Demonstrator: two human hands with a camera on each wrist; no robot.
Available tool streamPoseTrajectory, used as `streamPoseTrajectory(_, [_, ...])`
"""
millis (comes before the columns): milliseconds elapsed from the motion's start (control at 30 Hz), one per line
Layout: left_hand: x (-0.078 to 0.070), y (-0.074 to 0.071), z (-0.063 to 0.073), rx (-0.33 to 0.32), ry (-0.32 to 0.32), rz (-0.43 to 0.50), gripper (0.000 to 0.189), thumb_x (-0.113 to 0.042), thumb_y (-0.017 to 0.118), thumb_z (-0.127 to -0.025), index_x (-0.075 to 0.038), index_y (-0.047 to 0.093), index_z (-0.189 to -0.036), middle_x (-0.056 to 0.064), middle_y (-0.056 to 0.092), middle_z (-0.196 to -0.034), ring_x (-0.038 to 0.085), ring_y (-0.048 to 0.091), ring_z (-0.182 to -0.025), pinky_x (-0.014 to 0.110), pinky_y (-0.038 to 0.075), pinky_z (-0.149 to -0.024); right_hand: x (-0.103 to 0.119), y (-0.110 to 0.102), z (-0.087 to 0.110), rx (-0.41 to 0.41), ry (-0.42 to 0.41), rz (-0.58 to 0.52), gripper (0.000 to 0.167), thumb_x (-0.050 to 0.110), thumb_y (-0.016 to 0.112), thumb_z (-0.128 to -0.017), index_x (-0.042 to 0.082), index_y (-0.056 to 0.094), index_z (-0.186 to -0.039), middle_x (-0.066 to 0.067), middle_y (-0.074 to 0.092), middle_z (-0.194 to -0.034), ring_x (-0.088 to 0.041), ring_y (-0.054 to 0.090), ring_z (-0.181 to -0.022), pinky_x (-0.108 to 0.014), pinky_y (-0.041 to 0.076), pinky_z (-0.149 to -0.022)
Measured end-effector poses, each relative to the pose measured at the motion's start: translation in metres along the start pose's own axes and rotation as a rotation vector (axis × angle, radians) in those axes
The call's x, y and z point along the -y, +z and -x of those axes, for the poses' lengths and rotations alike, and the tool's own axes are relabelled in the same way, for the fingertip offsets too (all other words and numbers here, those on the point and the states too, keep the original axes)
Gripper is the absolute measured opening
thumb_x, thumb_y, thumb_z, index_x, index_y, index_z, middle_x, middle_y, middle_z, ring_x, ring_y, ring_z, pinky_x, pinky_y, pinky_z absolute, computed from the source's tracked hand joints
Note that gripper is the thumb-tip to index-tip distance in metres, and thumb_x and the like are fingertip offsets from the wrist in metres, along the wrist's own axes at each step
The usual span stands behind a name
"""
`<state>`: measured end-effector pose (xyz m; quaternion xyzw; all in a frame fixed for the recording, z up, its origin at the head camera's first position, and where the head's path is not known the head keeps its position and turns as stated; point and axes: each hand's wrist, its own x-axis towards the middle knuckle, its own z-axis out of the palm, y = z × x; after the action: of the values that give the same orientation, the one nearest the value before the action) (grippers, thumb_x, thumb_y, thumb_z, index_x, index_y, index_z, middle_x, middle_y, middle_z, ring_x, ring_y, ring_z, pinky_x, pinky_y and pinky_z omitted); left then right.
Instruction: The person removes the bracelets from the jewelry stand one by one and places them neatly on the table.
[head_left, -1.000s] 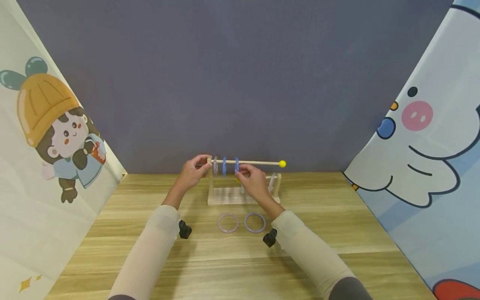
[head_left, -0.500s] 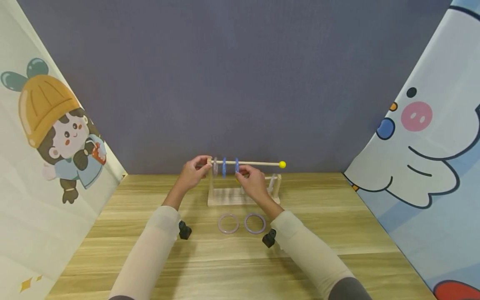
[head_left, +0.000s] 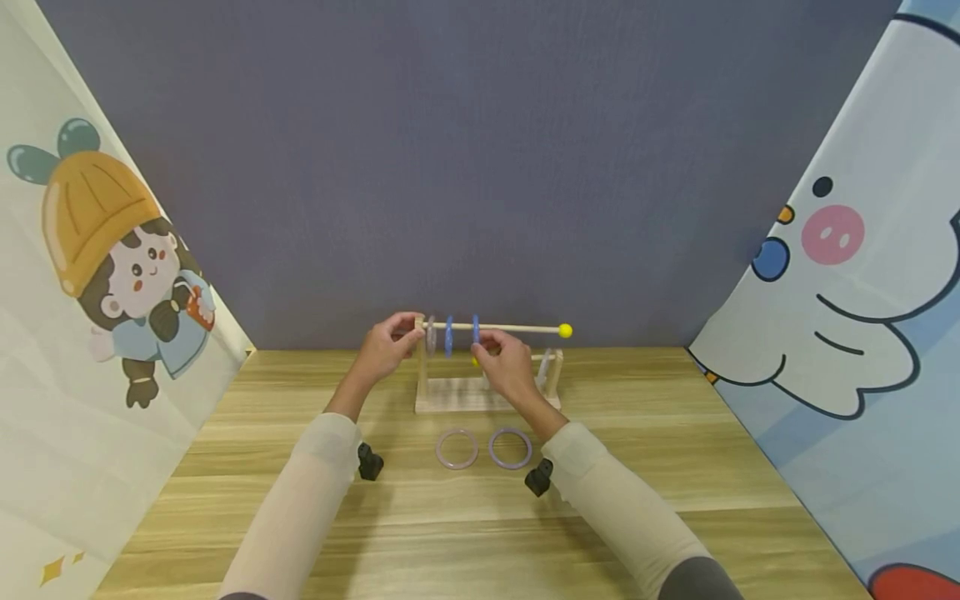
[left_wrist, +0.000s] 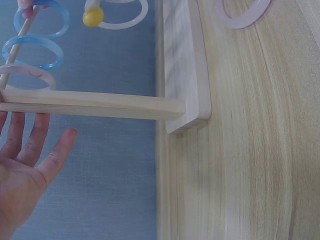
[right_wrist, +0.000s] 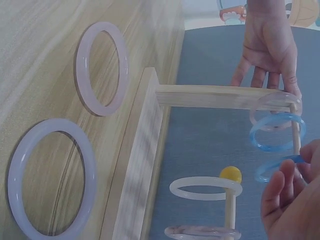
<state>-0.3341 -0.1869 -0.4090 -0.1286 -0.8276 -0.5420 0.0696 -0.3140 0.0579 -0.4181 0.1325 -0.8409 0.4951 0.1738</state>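
Note:
A wooden bangle stand (head_left: 450,396) stands at the back of the table, with one rod above another. My left hand (head_left: 381,346) holds the top of its left post (left_wrist: 100,102) between thumb and fingers. On the upper rod (head_left: 517,328) hang a pale clear bangle (head_left: 431,335) by the post, a blue bangle (right_wrist: 277,132), and a second blue bangle (right_wrist: 267,171). My right hand (head_left: 510,367) pinches that second blue bangle, which is round the rod. A white bangle (right_wrist: 205,188) and a cloudy brownish bangle (right_wrist: 200,232) hang on the lower rod (right_wrist: 230,207).
Two bangles lie flat on the table before the stand, a pinkish one (head_left: 457,449) on the left and a lilac one (head_left: 510,448) on the right. Yellow balls cap the upper rod (head_left: 566,331) and the lower rod. A grey-blue backdrop (head_left: 480,167) rises close behind.
Both hands keep their holds. The pinched blue bangle sits very slightly farther right along the upper rod.

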Motion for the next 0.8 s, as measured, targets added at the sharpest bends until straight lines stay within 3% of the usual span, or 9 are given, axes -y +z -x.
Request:
streamPoseTrajectory(567, [-0.002,0.000,0.001,-0.010,0.015,-0.001,0.042,-0.029,0.066,-0.101,-0.005,0.061,-0.136,0.020,0.068,-0.124,0.032,0.067,-0.104,0.059,0.059,-0.089,0.002,-0.009,-0.001,-0.005,0.012,-0.047,0.018,0.018,0.072,-0.091,0.011,0.076,-0.107,-0.006,0.076,-0.094,-0.020,0.070,-0.085,-0.028,0.057,-0.075])
streamPoseTrajectory(800, [0.000,0.000,0.000,-0.014,0.023,0.003,0.042,-0.027,0.066,-0.101,-0.003,0.061,-0.136,0.021,0.068,-0.124,0.030,0.068,-0.102,0.060,0.059,-0.089,-0.004,-0.014,-0.001,-0.020,0.027,-0.045,0.019,0.019,0.073,-0.090,0.012,0.076,-0.107,-0.006,0.076,-0.093,-0.017,0.067,-0.080,-0.024,0.053,-0.067])
